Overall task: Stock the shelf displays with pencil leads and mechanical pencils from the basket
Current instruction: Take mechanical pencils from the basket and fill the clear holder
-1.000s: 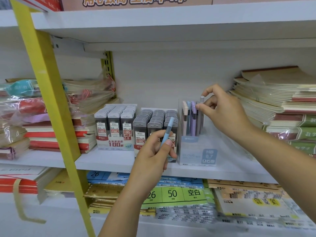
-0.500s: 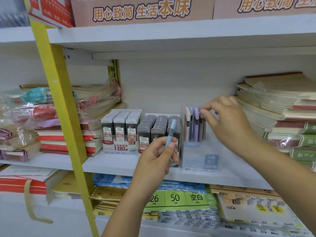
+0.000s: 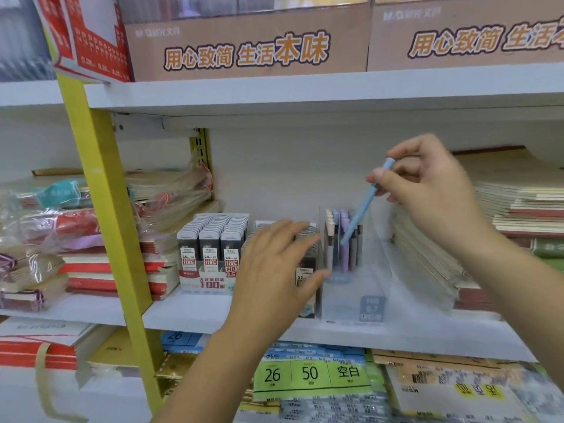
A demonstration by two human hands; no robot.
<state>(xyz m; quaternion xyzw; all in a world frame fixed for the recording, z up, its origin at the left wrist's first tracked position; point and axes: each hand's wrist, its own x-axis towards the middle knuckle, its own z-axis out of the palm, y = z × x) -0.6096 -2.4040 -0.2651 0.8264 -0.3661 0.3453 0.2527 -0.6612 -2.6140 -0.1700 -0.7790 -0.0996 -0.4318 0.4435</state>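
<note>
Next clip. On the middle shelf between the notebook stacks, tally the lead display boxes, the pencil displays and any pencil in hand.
Lead display boxes: 2 (0.5 box; 0.7 box, partly behind the left hand)
Clear pencil display: 1
Blue mechanical pencil, pinched by the right hand: 1
Total: 4

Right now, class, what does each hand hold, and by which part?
The right hand pinches the light blue mechanical pencil near its top end. The left hand holds nothing, fingers spread.

One wide-angle head-worn view, close, frontal, level with the white shelf (image 3: pixel 195 309).
</note>
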